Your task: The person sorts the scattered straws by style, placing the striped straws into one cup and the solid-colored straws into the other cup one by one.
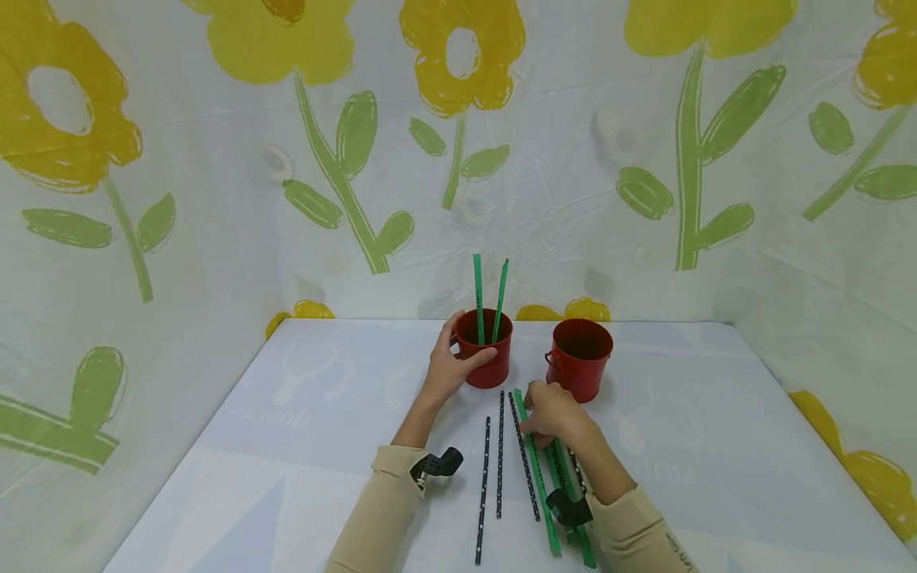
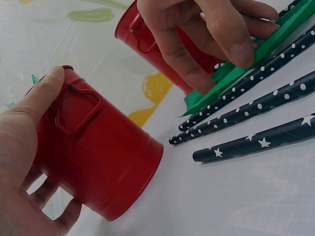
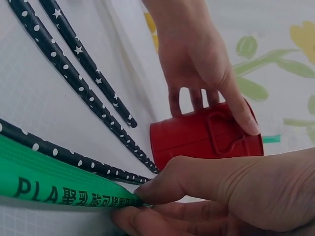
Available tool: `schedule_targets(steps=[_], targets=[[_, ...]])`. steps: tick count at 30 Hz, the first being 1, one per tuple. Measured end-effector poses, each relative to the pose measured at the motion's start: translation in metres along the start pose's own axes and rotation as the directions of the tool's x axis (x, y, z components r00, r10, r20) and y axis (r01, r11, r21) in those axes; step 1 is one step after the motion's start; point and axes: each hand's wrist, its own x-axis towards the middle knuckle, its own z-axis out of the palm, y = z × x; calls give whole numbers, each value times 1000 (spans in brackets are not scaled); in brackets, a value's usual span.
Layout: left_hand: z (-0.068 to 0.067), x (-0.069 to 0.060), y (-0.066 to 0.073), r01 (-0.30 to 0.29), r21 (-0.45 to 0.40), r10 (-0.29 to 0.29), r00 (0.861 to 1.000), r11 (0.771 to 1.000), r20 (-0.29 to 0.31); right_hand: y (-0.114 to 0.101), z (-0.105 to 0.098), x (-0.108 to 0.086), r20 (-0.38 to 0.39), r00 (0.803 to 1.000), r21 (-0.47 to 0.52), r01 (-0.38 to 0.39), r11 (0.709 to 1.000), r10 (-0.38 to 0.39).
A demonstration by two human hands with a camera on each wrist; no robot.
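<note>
My left hand [image 1: 448,369] grips a small red metal bucket [image 1: 493,368], thumb by the rim and fingers round its side. Two green-wrapped straws [image 1: 478,290] stand in that bucket. My right hand [image 1: 557,415] is over the straws on the table, its thumb and fingertips pinching the end of a green-wrapped straw [image 3: 74,191] with printed lettering. Left of it lie black straws with white dots [image 2: 246,108] and one black straw with white stars [image 2: 261,142]. More green-wrapped straws [image 1: 582,541] lie partly hidden beneath my right hand and wrist.
A second red bucket [image 1: 583,374] stands upright just beyond my right hand. The white table [image 1: 301,446] meets a flower-printed cloth [image 1: 544,199] at its back and sides. Black wrist cameras [image 1: 438,462] sit on both sleeves.
</note>
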Motion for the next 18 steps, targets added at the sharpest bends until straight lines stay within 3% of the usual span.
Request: schedule_targets(steps=[18], targets=[[0, 0, 0, -5, 22, 5, 1000, 1000, -2, 3, -4, 3, -75, 997, 58, 16, 998, -12]])
